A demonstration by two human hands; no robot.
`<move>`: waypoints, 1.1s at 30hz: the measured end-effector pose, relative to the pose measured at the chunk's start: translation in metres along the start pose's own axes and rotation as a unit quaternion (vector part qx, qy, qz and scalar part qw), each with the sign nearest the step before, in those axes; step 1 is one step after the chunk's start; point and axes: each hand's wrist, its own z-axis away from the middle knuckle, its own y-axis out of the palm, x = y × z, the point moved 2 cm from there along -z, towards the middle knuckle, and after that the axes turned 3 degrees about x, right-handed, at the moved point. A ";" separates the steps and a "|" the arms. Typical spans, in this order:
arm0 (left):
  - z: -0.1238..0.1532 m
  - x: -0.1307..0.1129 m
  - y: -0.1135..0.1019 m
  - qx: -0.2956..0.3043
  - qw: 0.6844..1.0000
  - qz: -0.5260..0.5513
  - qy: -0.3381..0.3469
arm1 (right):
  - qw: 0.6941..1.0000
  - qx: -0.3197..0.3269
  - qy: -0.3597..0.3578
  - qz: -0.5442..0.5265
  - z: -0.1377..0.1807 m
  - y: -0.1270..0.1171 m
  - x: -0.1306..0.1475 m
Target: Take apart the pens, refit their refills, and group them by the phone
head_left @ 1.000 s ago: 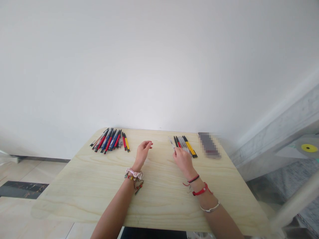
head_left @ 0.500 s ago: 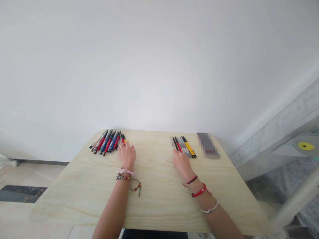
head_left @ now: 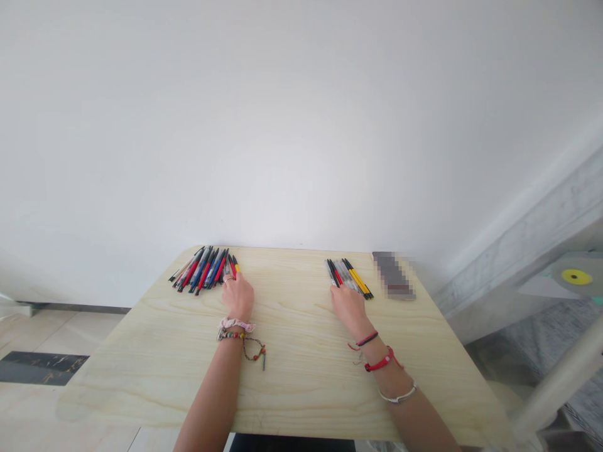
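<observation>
A fan of several pens (head_left: 203, 269) in red, blue, black and yellow lies at the far left of the pale wooden table (head_left: 292, 370). My left hand (head_left: 238, 295) rests palm down at its right end, fingers on the nearest pens. A smaller row of pens (head_left: 349, 274), black, red, clear and yellow, lies at the far right. Palm down, my right hand (head_left: 348, 304) has its fingertips touching the near ends of that row. Whether either hand grips a pen is hidden by the fingers.
A dark flat rectangular object (head_left: 394, 275), blurred, lies right of the smaller pen row near the table's back right corner. A white wall stands behind the table. At the right is a grey ledge (head_left: 527, 251) with a yellow disc (head_left: 575, 276).
My left hand swung left from mid-table, raised and curled, down onto the right end of the left pen pile. My right hand stayed at the right row, shifting only slightly.
</observation>
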 end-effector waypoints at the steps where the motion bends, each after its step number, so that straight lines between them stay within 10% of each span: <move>1: 0.000 0.000 0.000 -0.001 1.000 0.006 -0.004 | 1.000 0.001 0.003 -0.003 0.000 0.000 0.000; 33: 0.001 -0.011 0.003 0.013 0.999 0.040 0.020 | 0.994 -0.006 0.093 -0.056 -0.004 0.000 0.005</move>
